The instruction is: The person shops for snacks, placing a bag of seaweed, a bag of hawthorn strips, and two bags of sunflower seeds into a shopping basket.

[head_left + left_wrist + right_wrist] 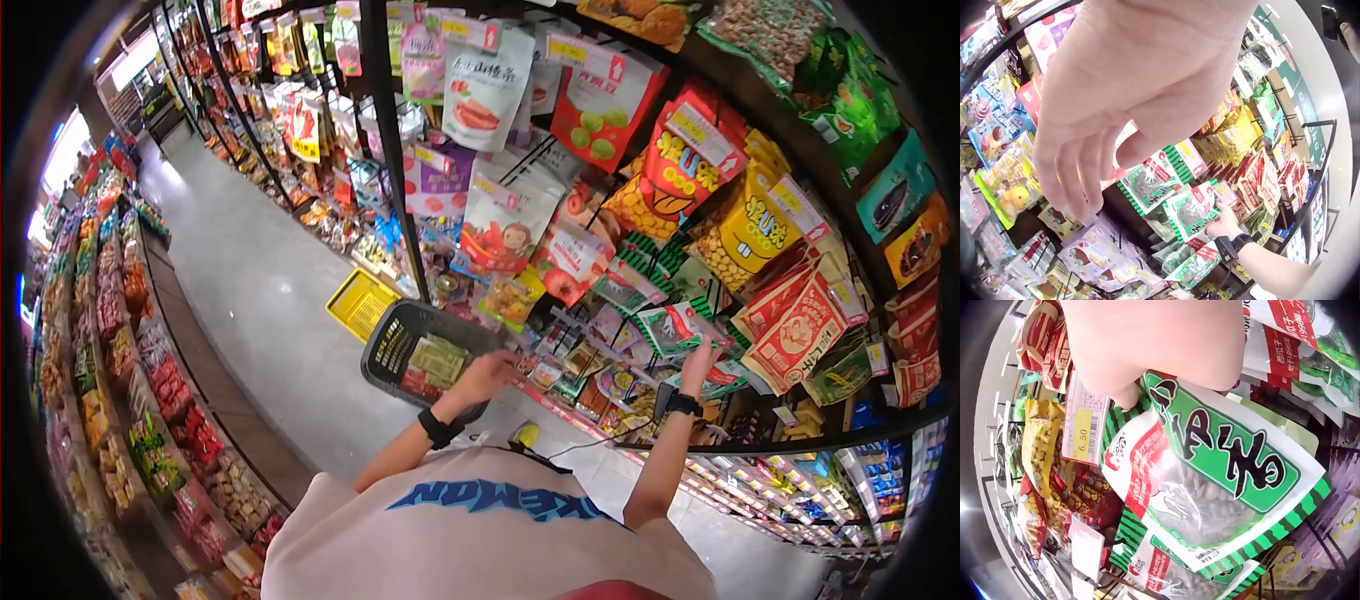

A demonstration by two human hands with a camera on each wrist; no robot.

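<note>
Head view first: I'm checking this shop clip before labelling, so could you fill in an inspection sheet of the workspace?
Surface: wire rack hung with snack packets; grey floor below.
Job's things: green-striped packet among the hanging ones; black basket, part-filled.
Clutter: yellow basket on the floor; price tag reading 6.50.
Hands: right hand grips the green-striped packet's top; left hand is over the black basket, fingers loose, holding nothing.
Cables: thin dark cable leading toward the right wrist.
Surroundings: stocked shelves across the aisle.
</note>
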